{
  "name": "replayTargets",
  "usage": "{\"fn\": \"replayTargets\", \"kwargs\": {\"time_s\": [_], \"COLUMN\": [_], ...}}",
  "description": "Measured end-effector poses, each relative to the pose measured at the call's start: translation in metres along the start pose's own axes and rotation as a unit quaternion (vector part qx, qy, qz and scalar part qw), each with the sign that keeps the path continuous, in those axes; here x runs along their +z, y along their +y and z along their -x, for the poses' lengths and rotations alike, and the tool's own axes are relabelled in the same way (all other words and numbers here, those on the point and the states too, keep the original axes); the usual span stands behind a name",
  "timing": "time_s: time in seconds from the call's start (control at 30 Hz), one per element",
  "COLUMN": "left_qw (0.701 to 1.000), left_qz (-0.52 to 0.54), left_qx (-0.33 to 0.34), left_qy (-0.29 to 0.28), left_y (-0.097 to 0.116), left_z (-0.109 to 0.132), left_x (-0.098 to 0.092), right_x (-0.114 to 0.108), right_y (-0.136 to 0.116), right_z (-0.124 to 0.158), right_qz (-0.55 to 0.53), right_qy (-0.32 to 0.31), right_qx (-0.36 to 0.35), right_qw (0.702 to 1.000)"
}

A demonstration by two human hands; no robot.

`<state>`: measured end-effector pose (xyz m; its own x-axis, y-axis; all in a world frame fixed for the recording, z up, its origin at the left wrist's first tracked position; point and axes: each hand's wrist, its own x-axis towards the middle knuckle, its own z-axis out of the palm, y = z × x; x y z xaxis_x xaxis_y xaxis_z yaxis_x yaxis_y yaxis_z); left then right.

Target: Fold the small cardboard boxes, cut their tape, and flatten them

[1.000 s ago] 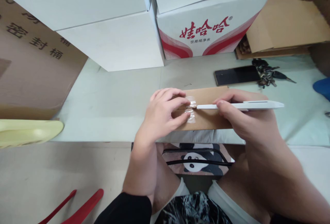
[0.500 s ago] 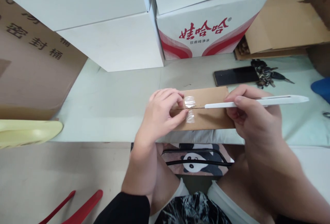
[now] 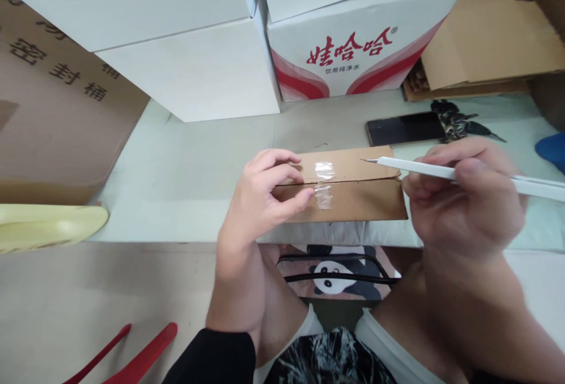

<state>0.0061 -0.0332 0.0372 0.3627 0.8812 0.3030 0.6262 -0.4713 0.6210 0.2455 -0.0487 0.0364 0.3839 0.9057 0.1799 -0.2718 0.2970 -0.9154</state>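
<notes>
Presently, the two hands stand apart, one on each end of the small brown carton (image 3: 366, 201), which lies on the cloth-covered table (image 3: 198, 184) close to its near edge. At nine o'clock of the carton, the left hand (image 3: 260, 198) rests on it, with thumb and fingers spread on both sides of the middle seam (image 3: 348, 182); they do not pinch anything. At three o'clock, the right hand (image 3: 468, 195) is closed around a slim white tool (image 3: 415, 166), whose thin tip points towards nine o'clock, over the far flap. Whether this tip touches the cardboard, I cannot tell. Clear tape (image 3: 324, 171) shines across the seam, and I cannot be sure if it is cut through.

The main danger, I think, is for the left fingertips: they lie near the tape, and if the tip is sharp, a push towards nine o'clock could slip and reach them. Too deep a stroke in the seam might scratch whatever is inside. Strong pressure on the near flap could also slide the carton to six o'clock, off the table. The phone (image 3: 406, 129), between one and two o'clock, seems less at risk.
</notes>
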Motion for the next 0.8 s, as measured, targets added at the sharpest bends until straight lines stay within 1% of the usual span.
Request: {"fn": "replayTargets", "kwargs": {"time_s": [0.07, 0.17, 0.27, 0.33, 0.4, 0.47, 0.57, 0.63, 0.7, 0.8], "left_qw": [1.0, 0.996, 0.982, 0.974, 0.973, 0.977, 0.983, 0.986, 0.987, 0.989], "left_qz": [0.005, -0.032, -0.088, -0.111, -0.122, -0.122, -0.117, -0.109, -0.109, -0.118], "left_qx": [-0.002, -0.016, -0.059, -0.084, -0.086, -0.072, -0.047, -0.023, 0.003, 0.025], "left_qy": [-0.024, -0.088, -0.157, -0.178, -0.178, -0.16, -0.132, -0.126, -0.118, -0.08], "left_y": [0.0, 0.004, 0.011, 0.015, 0.017, 0.016, 0.015, 0.016, 0.018, 0.022], "left_z": [0.002, 0.007, 0.013, 0.017, 0.018, 0.017, 0.015, 0.014, 0.015, 0.016], "left_x": [-0.004, -0.008, -0.011, -0.011, -0.011, -0.01, -0.01, -0.011, -0.013, -0.015], "right_x": [0.001, 0.004, 0.005, 0.005, 0.005, 0.006, 0.007, 0.008, 0.008, 0.006], "right_y": [-0.001, -0.001, -0.001, -0.001, -0.001, -0.001, 0.0, 0.001, 0.001, 0.001], "right_z": [-0.002, -0.004, -0.004, -0.003, -0.003, -0.004, -0.005, -0.006, -0.006, -0.007], "right_qz": [-0.009, -0.014, -0.018, -0.017, -0.012, -0.008, -0.013, -0.021, -0.028, -0.036], "right_qy": [0.024, 0.065, 0.075, 0.073, 0.069, 0.065, 0.063, 0.067, 0.07, 0.076], "right_qx": [-0.019, -0.022, -0.007, -0.008, -0.012, -0.017, -0.009, -0.005, -0.013, -0.031], "right_qw": [1.0, 0.998, 0.997, 0.997, 0.997, 0.998, 0.998, 0.998, 0.997, 0.996]}}
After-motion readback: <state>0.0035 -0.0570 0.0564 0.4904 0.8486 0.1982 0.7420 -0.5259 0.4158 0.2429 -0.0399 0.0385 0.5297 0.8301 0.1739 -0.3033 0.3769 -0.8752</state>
